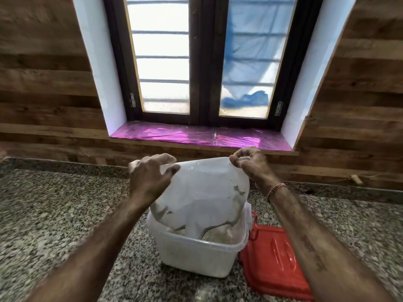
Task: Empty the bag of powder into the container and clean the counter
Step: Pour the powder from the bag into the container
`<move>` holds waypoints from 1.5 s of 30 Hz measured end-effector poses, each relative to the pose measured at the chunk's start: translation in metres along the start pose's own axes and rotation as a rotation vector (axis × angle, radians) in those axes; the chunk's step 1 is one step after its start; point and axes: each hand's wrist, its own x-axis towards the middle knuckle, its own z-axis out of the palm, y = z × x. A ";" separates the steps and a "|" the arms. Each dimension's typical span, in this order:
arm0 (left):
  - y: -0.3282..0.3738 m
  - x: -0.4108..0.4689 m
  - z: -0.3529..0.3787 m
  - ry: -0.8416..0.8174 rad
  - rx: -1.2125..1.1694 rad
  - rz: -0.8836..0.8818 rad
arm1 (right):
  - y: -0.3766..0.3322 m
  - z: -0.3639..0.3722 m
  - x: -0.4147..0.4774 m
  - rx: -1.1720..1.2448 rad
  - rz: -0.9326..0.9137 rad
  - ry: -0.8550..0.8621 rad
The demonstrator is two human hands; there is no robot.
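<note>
— Looks like a kitchen in a home?

— Yes. Speckled stone counter (54,214) running along the wall, like a place for making food.

— And behind it?

— Brown wood-look wall (43,83), and a dark-framed window (202,62) with bars across the glass. Shiny pink sheet on the window sill (196,136).

— Anything for food?

— A white plastic container (196,256) on the counter, with its red lid (274,260) lying just beside it. Home kitchen stuff.
</note>
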 end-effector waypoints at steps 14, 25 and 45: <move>0.066 0.035 0.033 -0.084 -0.223 0.018 | -0.002 -0.021 -0.028 0.366 0.014 -0.208; 0.009 0.060 0.029 -0.319 -0.733 -0.034 | 0.047 0.002 -0.045 0.348 -0.030 -0.262; 0.032 0.041 0.041 0.082 -0.115 0.227 | -0.014 0.002 0.009 0.004 -0.197 0.066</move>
